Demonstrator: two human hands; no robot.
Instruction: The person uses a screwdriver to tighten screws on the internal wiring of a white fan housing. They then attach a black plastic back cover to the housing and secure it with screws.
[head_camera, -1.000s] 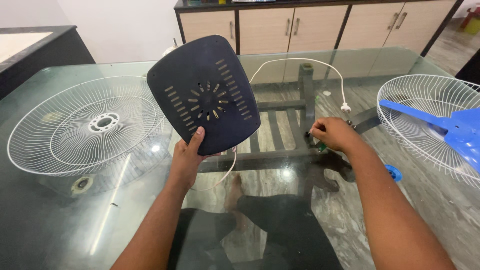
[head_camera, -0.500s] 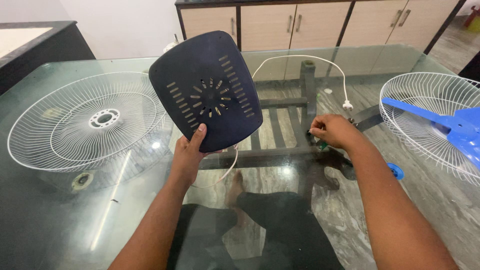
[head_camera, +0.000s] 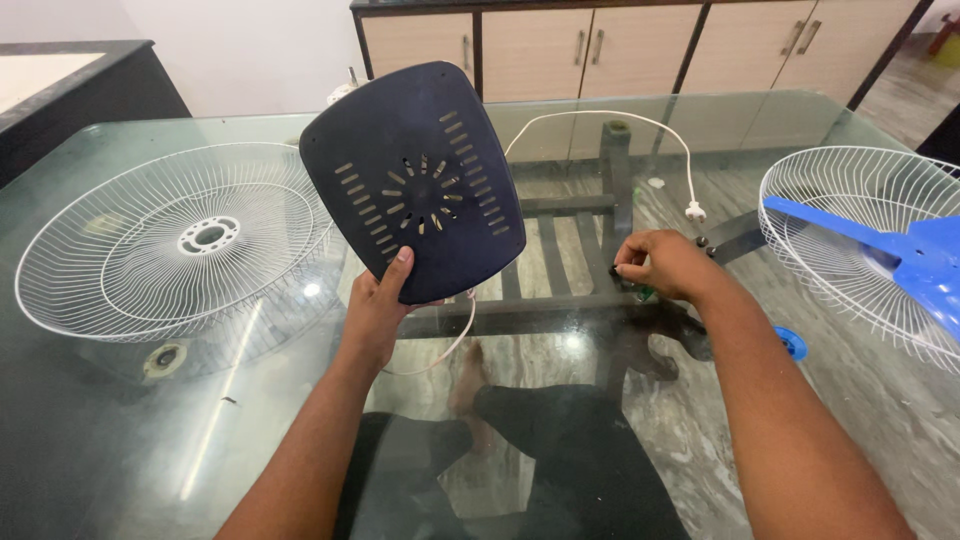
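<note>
A dark blue vented cover (head_camera: 415, 180) is held up off the glass table (head_camera: 120, 420) by the left hand (head_camera: 378, 310), thumb pressed on its face near the lower edge, fingers closed behind it; the panel is tilted, with most of its bulk above the grip. The right hand (head_camera: 665, 265) is rested on the glass, fingers drawn together on a small dark part with a green spot (head_camera: 640, 292), largely hidden, so its kind cannot be told.

A white cord (head_camera: 600, 120) is seen running from behind the cover to a plug (head_camera: 694, 211) lying on the glass; a loop hangs below the left hand. One white wire guard (head_camera: 170, 245) lies just left of the cover; a second guard (head_camera: 860, 245) with a blue blade (head_camera: 900, 250) on it lies at the right; a small blue cap (head_camera: 790, 343) sits near the right forearm.

Risks judged: the cover could be tipped out of a one-edge grip and dropped onto the glass; the cord could be snagged and the plug dragged; the small part could be lost if released, being hard to spot through the clear top; the near guard could be knocked by a swing of the cover.
</note>
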